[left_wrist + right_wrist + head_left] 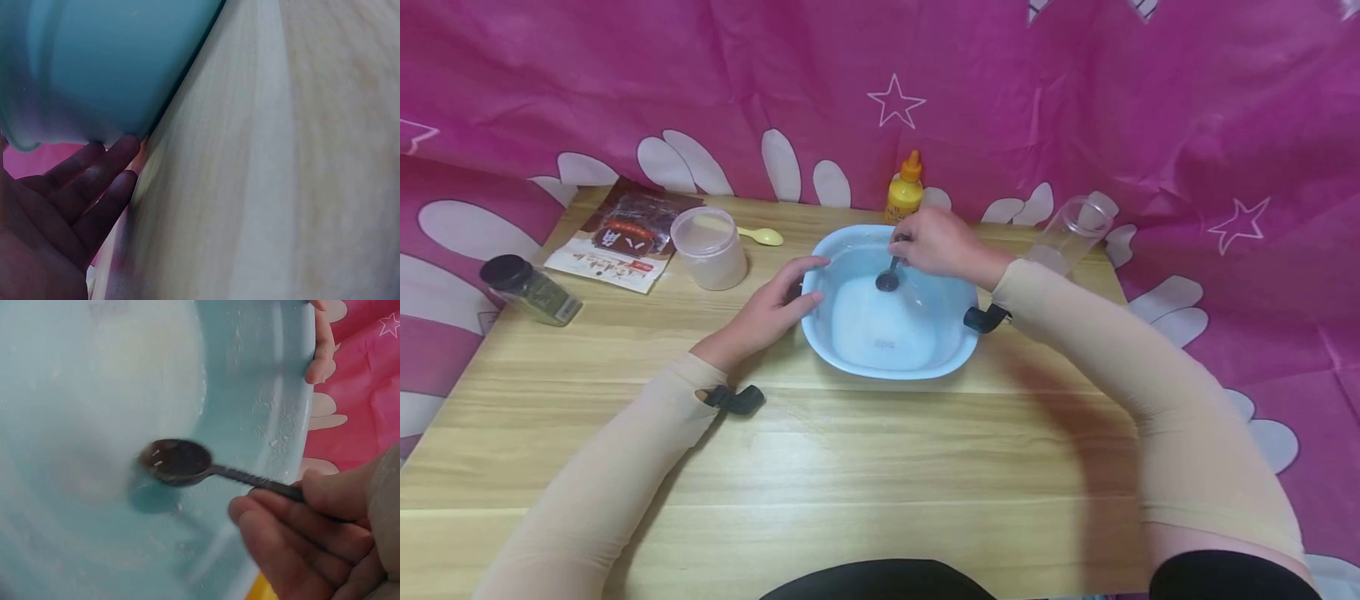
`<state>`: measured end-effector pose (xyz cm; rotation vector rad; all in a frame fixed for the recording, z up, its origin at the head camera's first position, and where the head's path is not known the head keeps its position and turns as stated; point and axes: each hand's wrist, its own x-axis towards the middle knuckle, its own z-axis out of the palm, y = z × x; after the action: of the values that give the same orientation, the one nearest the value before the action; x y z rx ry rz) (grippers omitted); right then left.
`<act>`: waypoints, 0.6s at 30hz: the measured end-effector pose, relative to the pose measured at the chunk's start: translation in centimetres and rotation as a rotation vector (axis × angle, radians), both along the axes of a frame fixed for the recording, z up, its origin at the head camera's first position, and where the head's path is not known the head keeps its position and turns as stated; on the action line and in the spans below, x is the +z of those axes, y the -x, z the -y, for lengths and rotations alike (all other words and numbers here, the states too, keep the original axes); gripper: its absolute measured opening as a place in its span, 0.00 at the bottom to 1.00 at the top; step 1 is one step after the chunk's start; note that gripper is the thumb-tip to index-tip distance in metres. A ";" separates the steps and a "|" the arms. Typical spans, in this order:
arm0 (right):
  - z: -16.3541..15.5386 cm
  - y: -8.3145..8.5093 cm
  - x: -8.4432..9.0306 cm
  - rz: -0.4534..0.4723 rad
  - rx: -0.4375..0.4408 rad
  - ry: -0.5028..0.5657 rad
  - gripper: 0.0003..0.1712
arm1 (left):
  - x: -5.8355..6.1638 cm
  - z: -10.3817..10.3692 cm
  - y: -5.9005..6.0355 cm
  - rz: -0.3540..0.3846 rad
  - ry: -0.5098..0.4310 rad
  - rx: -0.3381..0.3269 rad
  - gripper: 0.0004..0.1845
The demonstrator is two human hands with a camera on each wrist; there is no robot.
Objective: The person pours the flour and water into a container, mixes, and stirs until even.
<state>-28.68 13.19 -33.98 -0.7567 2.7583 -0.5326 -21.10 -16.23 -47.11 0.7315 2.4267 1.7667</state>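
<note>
A light-blue plastic basin (891, 362) stands on the wooden table in front of the person, with a pale, whitish bottom and wet-looking spots on its inner wall. The left hand (778, 304) grips its left rim, thumb and forefinger over the edge. Other fingers (119, 153) of that hand touch the outer wall in the left wrist view. Above the far side of the basin, the right hand (936, 242) pinches the handle of a small dark measuring spoon (178, 461). The spoon's round bowl hangs inside the basin, with glints in its hollow.
A yellow squeeze bottle (904, 196) stands behind the basin. At left are a clear tub (711, 254), a yellow spoon (763, 237), a brown-and-white food packet (625, 237) and a black-capped spice jar (531, 290). A clear cylindrical container (1070, 233) is at back right, before a pink curtain.
</note>
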 end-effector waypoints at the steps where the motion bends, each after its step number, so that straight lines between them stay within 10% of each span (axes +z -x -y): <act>1: -0.2 -0.1 0.2 -0.016 0.006 -0.029 0.11 | 0.0 0.0 0.0 0.002 0.000 0.000 0.29; 8: -0.4 -0.9 1.1 0.113 0.087 -0.151 0.11 | 0.2 0.0 0.0 0.014 0.008 -0.005 0.29; 14: 0.4 -1.3 0.2 0.385 0.092 0.047 0.11 | 0.2 0.0 -0.1 0.012 -0.005 -0.005 0.29; 18: 0.3 -0.9 -0.4 0.300 0.010 0.148 0.10 | 0.1 -0.1 -0.1 0.006 -0.011 -0.008 0.29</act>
<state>-27.74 12.87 -34.37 -0.6608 2.4576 -0.7861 -21.02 -16.08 -46.97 0.7345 2.4095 1.7779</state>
